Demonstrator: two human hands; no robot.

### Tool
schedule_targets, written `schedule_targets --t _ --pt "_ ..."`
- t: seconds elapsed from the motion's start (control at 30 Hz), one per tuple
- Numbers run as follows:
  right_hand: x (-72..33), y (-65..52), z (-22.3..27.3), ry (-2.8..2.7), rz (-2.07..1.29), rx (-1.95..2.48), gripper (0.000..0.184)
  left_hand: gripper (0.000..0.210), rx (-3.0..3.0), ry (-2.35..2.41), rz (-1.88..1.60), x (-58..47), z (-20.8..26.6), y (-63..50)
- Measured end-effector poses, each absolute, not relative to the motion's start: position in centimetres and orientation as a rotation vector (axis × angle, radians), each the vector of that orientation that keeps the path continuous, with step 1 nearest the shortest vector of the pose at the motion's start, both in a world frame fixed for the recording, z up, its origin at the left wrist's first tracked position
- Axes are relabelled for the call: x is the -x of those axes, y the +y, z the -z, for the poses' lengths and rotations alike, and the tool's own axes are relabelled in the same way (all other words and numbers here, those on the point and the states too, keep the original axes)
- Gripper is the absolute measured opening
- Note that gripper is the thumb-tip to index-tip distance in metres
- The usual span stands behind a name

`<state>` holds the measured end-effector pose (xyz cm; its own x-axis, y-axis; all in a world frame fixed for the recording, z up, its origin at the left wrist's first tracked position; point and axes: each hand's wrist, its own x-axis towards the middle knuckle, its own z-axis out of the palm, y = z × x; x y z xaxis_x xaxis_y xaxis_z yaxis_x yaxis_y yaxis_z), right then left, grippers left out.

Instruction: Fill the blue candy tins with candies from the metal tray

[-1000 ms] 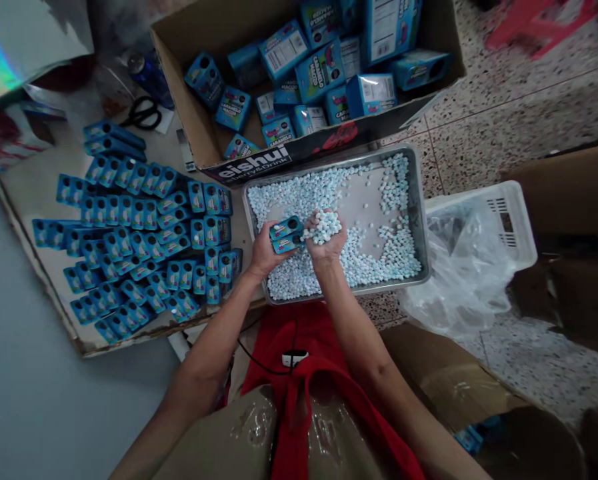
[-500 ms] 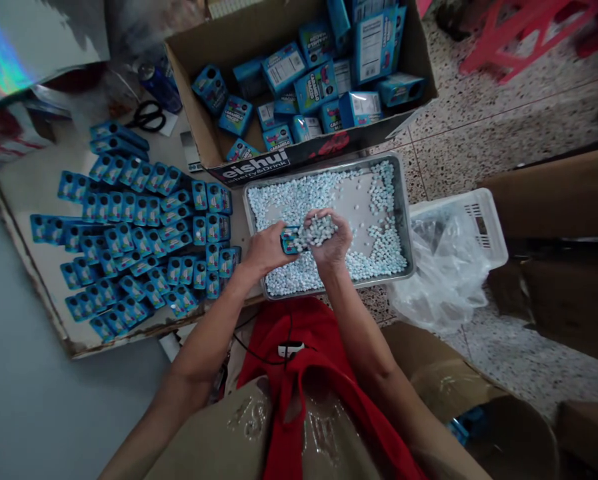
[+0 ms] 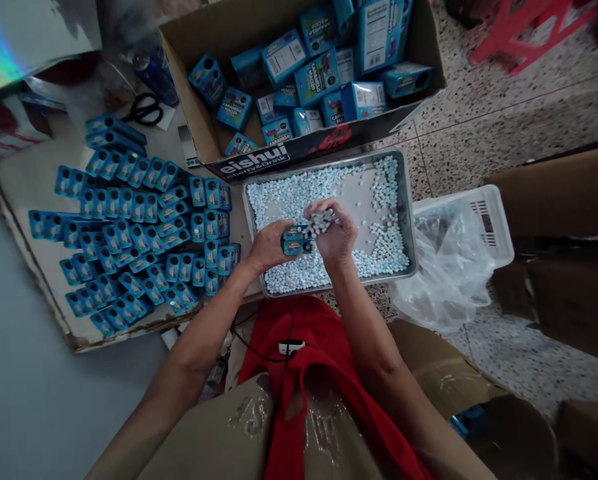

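Speckled floor [image 3: 483, 120] on the right, worn pale table [image 3: 19, 193] on the left. Metal tray [image 3: 411, 220] in front of the person, spread with small white-and-blue pellets [image 3: 299, 187]; bare patch toward its upper right.

Left hand [image 3: 267, 247]: over the tray's left part, fingers closed round two little blue boxes [image 3: 293, 247], side by side, hole ends pointing at the other hand. Right hand [image 3: 339, 235]: fingers curled in, cupping a clump of the same pellets just beside those ends. Can't tell whether fingertips touch the boxes; too small from here.

Many more blue boxes stand packed in uneven rows [image 3: 141, 207] on the table, left of the tray, holes mostly up. Cardboard carton [image 3: 299, 148] just beyond the tray, "eishui" printed on its near side, larger blue packs [image 3: 317, 77] jumbled inside, some reading "Caramelo Macizo". Black-handled scissors [image 3: 149, 115] and a dark blue can [image 3: 151, 77] left of the carton.

Right of the tray: white plastic basket [image 3: 503, 233], crumpled clear bag [image 3: 436, 283] over it. Red plastic item [image 3: 509, 33], upper right. Person wears a red apron [image 3: 299, 317].
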<state>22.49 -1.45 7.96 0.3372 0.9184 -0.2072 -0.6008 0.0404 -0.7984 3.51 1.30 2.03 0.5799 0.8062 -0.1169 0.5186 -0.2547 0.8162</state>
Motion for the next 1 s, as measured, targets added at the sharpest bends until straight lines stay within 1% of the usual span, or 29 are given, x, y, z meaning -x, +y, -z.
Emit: schedule_targets --t 0.1,0.23,0.37,0.43,0.5,0.53,0.57,0.63,0.7,0.77,0.83,0.9,0.97,1.0 --pt "-22.4 -1.8 -7.9 -0.437 -1.220 1.018 0.039 0.075 -1.900 1.107 -0.456 -3.6 -1.9 1.3" --pt "-22.0 -2.0 -7.8 -0.543 -1.158 1.038 0.042 0.076 -1.869 1.170 -0.506 -4.2 -1.8 1.3" --pt "-22.3 -2.9 -6.7 -0.691 -1.154 0.995 0.036 0.080 -1.823 1.170 -0.527 -4.5 -1.4 1.5" --pt "-23.0 -4.7 -5.4 -0.762 -1.115 1.088 0.033 0.084 -1.789 1.196 -0.529 -4.2 -1.0 1.4" --pt "-24.0 -7.4 -3.5 -0.878 -0.989 1.349 0.032 0.086 -1.735 1.278 -0.551 -3.6 -0.8 1.2" --pt "-24.4 -9.0 -2.4 -0.980 -0.914 1.526 0.034 0.088 -1.714 1.300 -0.551 -3.2 -0.7 1.1" --pt "-24.8 -10.6 -1.2 -1.135 -0.847 1.706 0.040 0.090 -1.702 1.299 -0.543 -2.8 -0.6 0.9" --pt "-25.2 -12.9 1.1 -1.546 -0.816 1.919 0.059 0.093 -1.703 1.250 -0.524 -1.8 -0.7 0.4" --pt "-25.5 -13.7 3.2 -1.925 -0.818 1.938 0.075 0.091 -1.703 1.222 -0.539 -0.9 -0.8 -0.1" --pt "-25.8 -12.4 4.7 -2.131 -0.785 1.889 0.082 0.088 -1.704 1.211 -0.547 0.0 -0.8 -0.6" --pt "-26.5 -9.8 5.8 -2.169 -0.746 1.885 0.081 0.085 -1.715 1.193 -0.522 0.7 -0.7 -1.1" --pt "-27.5 -6.6 6.5 -2.081 -0.764 1.934 0.075 0.085 -1.719 1.208 -0.519 1.2 -0.6 -1.6" --pt "-28.5 -3.6 6.8 -1.831 -0.825 2.037 0.065 0.084 -1.725 1.255 -0.533 1.4 -0.5 -1.8" --pt "-28.8 -2.5 6.7 -1.614 -0.871 2.073 0.059 0.083 -1.737 1.279 -0.529 1.3 -0.6 -1.9"
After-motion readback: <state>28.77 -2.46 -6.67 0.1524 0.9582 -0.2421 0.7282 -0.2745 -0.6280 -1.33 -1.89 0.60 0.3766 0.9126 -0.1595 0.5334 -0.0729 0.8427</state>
